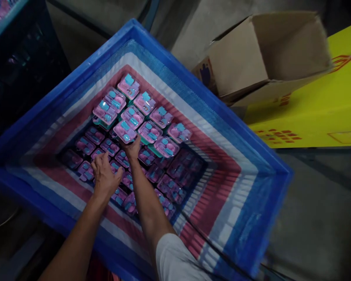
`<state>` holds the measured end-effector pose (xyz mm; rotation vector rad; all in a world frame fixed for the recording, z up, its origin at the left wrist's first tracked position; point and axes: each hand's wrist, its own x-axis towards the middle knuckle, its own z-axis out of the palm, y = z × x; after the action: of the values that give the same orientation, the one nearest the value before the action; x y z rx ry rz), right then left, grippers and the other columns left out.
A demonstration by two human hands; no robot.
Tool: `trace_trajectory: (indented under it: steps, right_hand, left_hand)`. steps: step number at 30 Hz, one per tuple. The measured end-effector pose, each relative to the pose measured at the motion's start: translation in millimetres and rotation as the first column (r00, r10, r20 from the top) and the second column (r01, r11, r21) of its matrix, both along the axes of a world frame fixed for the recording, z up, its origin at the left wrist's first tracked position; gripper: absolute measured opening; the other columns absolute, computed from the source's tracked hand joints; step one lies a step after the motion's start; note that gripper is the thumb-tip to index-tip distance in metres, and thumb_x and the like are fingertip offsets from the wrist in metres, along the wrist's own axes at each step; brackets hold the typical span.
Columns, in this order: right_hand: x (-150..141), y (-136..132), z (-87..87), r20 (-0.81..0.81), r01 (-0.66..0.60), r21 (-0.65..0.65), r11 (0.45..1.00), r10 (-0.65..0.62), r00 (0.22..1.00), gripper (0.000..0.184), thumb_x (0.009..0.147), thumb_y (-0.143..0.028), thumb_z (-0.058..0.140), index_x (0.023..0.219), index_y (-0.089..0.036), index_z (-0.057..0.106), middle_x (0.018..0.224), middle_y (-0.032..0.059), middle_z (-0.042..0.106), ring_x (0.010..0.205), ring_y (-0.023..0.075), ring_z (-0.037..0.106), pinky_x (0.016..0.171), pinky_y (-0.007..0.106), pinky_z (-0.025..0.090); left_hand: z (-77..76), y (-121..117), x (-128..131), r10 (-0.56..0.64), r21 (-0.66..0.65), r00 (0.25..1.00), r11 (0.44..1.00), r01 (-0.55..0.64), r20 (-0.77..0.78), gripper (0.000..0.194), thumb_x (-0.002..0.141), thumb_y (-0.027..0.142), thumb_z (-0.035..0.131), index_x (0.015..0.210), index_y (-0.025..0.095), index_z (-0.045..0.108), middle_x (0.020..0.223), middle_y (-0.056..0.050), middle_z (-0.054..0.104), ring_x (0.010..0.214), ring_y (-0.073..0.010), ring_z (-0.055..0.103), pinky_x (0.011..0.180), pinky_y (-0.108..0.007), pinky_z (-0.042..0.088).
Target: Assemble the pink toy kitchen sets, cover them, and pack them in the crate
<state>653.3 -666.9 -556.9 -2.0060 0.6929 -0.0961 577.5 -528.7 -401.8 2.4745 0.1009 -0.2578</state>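
Note:
Small pink plastic cases with clear lids and turquoise pieces inside lie in rows and stacks at the bottom of a deep blue plastic crate (84,64). My right hand (133,149) is at the near edge of one pink case (125,132) on the raised layer, its fingers closed against it and partly hidden. My left hand (104,171) hovers over the lower layer of cases (109,147), fingers apart, holding nothing. More stacked cases (166,146) stand to the right of my right hand.
A red, white and blue striped woven sheet (222,183) lines the crate. Beyond its right side are an open cardboard box (240,58) and a yellow box (304,117). A dark cable (204,238) crosses the near right side. Another crate (8,23) stands at upper left.

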Motion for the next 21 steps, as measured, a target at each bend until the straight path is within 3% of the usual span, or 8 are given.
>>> trace_trajectory:
  steps: [7,12,15,21]
  right_hand:
    - [13.0,12.8,-5.1,-0.026,-0.026,-0.053,0.998,0.024,0.999,0.088,0.078,-0.037,0.075,0.152,-0.017,0.032,0.149,0.0199,0.047,0.144,0.0294,0.044,0.122,0.045,0.035]
    - [8.6,2.2,-6.4,-0.032,-0.119,-0.041,0.992,0.117,0.993,0.086,0.08,-0.041,0.075,0.152,-0.017,0.034,0.143,0.0176,0.054,0.136,0.0298,0.051,0.117,0.048,0.041]
    - [6.6,1.3,-6.4,-0.034,-0.147,-0.109,0.983,0.144,0.989,0.081,0.083,-0.046,0.072,0.151,-0.016,0.038,0.141,0.0182,0.056,0.14,0.0304,0.048,0.119,0.049,0.039]
    - [6.9,4.5,4.2,-0.12,-0.033,-0.095,0.995,0.021,0.993,0.08,0.087,-0.054,0.066,0.149,-0.01,0.041,0.146,0.0252,0.05,0.147,0.034,0.04,0.122,0.054,0.034]
  left_hand:
    - [3.7,-2.8,-2.1,-0.019,0.001,0.999,1.0,0.019,-0.037,0.054,0.08,0.03,0.067,0.131,0.012,0.061,0.134,-0.021,0.055,0.129,-0.0406,0.049,0.109,-0.061,0.044]
    - [1.9,-3.2,-3.6,-0.063,0.01,0.997,0.998,0.064,-0.049,0.047,0.082,0.03,0.066,0.126,0.015,0.062,0.13,-0.018,0.058,0.126,-0.0381,0.052,0.109,-0.061,0.044]
    - [3.4,-5.5,-5.0,-0.088,0.026,0.994,0.996,0.09,-0.064,0.046,0.083,0.03,0.066,0.126,0.014,0.063,0.13,-0.019,0.058,0.126,-0.0383,0.052,0.109,-0.06,0.045]
    - [1.4,-7.3,-4.9,-0.091,0.016,0.994,0.996,0.092,-0.064,0.047,0.082,0.028,0.067,0.126,0.014,0.065,0.13,-0.019,0.056,0.126,-0.0382,0.05,0.108,-0.057,0.045]
